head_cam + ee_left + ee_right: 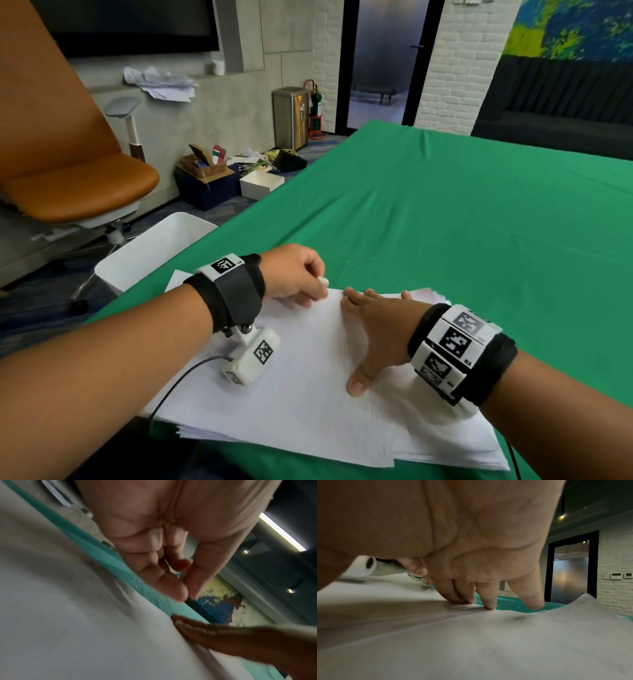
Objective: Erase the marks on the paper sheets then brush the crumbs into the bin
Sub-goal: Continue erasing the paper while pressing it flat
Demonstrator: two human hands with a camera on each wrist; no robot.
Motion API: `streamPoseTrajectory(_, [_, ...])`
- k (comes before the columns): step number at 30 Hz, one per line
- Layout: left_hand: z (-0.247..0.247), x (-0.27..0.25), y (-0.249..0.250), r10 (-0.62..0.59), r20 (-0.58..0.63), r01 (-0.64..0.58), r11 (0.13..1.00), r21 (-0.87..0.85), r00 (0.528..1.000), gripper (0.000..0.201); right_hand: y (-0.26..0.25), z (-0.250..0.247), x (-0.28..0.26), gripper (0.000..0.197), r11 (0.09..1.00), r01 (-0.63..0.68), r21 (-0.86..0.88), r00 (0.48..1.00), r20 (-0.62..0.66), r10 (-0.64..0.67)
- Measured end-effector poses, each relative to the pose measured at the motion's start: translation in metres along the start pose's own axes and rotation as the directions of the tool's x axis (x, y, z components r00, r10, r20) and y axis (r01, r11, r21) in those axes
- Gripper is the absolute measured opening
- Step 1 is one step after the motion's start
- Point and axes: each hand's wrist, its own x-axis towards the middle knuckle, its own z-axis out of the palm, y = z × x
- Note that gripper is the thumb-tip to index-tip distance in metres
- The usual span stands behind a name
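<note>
A stack of white paper sheets [308, 387] lies on the green tablecloth [462, 222] near the front edge. My left hand [294, 274] pinches a small white eraser [323, 282] at the far edge of the top sheet. In the left wrist view the left hand [180, 577] has its fingers curled against the thumb, and the eraser is hidden. My right hand [373, 325] lies flat on the sheets, fingers spread, holding them down; its fingertips [489, 605] press at the paper's far edge. Dark eraser crumbs [346, 253] lie scattered on the cloth just beyond the sheets.
A white bin [157, 250] stands on the floor against the table's left edge. An orange office chair [68, 178] is farther left. Boxes [212, 178] and a steel trash can [291, 116] sit by the far wall.
</note>
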Motion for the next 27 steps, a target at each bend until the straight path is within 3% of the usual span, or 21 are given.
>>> streamPoseTrajectory(4, [0.019, -0.020, 0.000, -0.056, 0.196, 0.018, 0.981, 0.193, 0.979, 0.020, 0.001, 0.003, 0.003, 0.149, 1.000, -0.003, 0.000, 1.000, -0.003, 0.003])
streamPoseTrajectory(9, [0.028, -0.019, 0.009, -0.079, 0.180, 0.037, 0.973, 0.229, 0.980, 0.014, 0.002, 0.003, 0.006, 0.148, 1.000, -0.003, 0.020, 1.000, 0.005, 0.003])
streamPoseTrajectory(14, [0.034, -0.025, 0.010, -0.008, 0.073, -0.025, 0.899, 0.438, 0.997, 0.008, 0.004, 0.004, 0.007, 0.151, 1.000, 0.003, -0.001, 1.000, 0.002, -0.003])
streamPoseTrajectory(16, [0.035, -0.036, 0.010, 0.028, 0.127, -0.095, 0.825, 0.557, 0.991, 0.006, 0.002, 0.003, 0.007, 0.151, 1.000, -0.006, -0.012, 1.000, 0.001, 0.006])
streamPoseTrajectory(18, [0.038, -0.051, 0.009, -0.011, 0.209, -0.124, 0.774, 0.620, 0.978, 0.009, 0.000, 0.003, 0.005, 0.151, 1.000, -0.017, -0.018, 1.000, 0.011, 0.017])
streamPoseTrajectory(21, [0.038, -0.056, 0.010, -0.102, 0.286, -0.087, 0.811, 0.578, 0.953, 0.008, 0.000, 0.003, 0.005, 0.151, 1.000, -0.013, -0.022, 1.000, 0.002, 0.013])
streamPoseTrajectory(27, [0.031, -0.019, 0.025, -0.042, 0.116, -0.029, 0.834, 0.552, 0.992, 0.011, 0.003, 0.004, 0.005, 0.151, 1.000, -0.009, 0.005, 1.000, -0.002, 0.009])
